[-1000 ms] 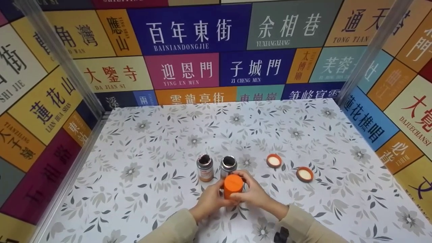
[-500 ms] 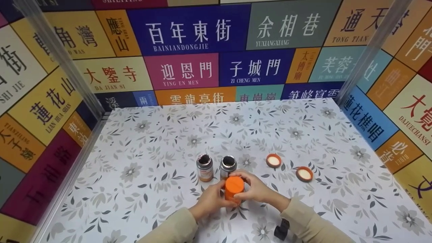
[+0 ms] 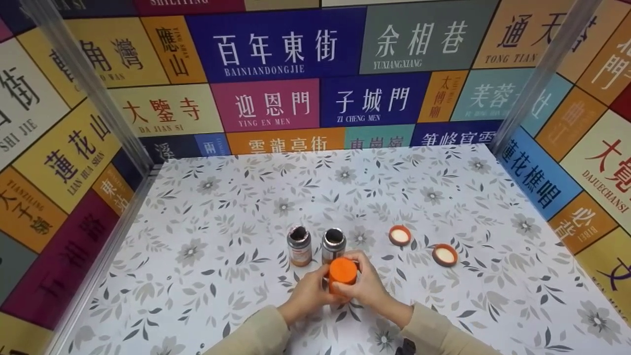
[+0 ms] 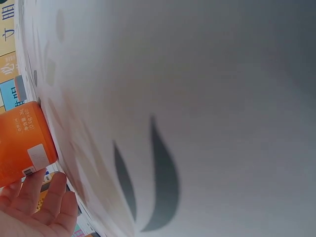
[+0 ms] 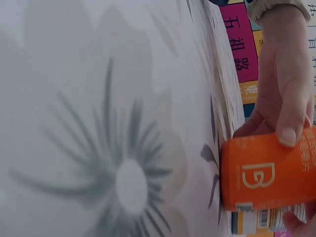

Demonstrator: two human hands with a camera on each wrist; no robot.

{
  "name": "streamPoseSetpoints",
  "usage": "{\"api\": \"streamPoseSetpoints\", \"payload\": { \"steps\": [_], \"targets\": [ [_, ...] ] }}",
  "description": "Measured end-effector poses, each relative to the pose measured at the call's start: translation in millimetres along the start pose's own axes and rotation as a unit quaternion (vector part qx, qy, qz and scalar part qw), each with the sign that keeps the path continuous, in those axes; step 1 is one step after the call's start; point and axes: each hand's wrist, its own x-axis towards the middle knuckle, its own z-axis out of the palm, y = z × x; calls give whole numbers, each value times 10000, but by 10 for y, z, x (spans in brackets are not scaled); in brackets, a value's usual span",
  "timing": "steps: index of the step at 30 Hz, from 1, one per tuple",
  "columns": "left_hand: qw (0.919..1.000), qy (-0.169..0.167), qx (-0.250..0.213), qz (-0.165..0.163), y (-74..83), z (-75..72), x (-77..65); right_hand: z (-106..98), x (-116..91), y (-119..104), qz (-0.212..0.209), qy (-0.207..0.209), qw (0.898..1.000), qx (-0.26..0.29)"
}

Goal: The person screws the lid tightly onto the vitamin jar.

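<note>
An orange supplement bottle [image 3: 342, 281] with an orange cap stands upright between both hands. My left hand [image 3: 306, 292] grips its body from the left, thumb on the near side. High on the bottle, my right hand [image 3: 370, 286] holds the cap, thumb across the front. The left wrist view shows fingers [image 4: 44, 202] of the left hand beside the bottle's printed label. A white "B" logo on the orange bottle [image 5: 266, 173] faces the right wrist camera. Just beyond stand two opened bottles, the left one [image 3: 299, 249] and the right one [image 3: 333, 241], with dark insides.
Two caps lie upturned to the right, a smaller-looking one [image 3: 400, 235] and another [image 3: 445, 255], pale liners showing. A leaf-patterned white cloth covers the table [image 3: 246, 197]. Colourful sign panels [image 3: 276, 44] surround it. A dark device [image 3: 406, 346] sits by the right sleeve.
My right hand first shifts slightly right round the top of the orange bottle, then turns back left, its wrist moving inward. The left hand stays almost still. The other bottles and caps have not moved.
</note>
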Motion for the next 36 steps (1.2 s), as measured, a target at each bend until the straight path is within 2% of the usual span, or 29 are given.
{"api": "streamPoseSetpoints", "payload": {
  "steps": [8,12,15,19,23,26,30,34,36],
  "targets": [
    [9999,38,-44,91,-2,5,2,150,-63,-1,-206,887,9952,-356],
    [10000,-33,-93,0,-4,1,11,165,-74,5,-91,938,9951,-294],
    [9995,-172,-218,-119,-3,-13,20,108,-64,7,134,556,9984,2],
    [9986,-357,-311,-237,0,-39,29,-52,-5,12,356,-430,9976,420],
    [9980,-503,-311,-232,-3,-62,36,-234,97,33,133,-1502,9874,481],
    [9975,-611,-297,-195,-12,-72,45,-327,166,26,31,-2060,9778,380],
    [9979,-607,-152,-149,-11,-63,40,-347,184,-89,137,-2257,9737,265],
    [9988,-469,122,-69,-14,-21,15,-316,143,-72,-122,-2056,9782,254],
    [9990,-413,186,-11,-22,-1,2,-295,126,10,-325,-1926,9806,188]
  ]
}}
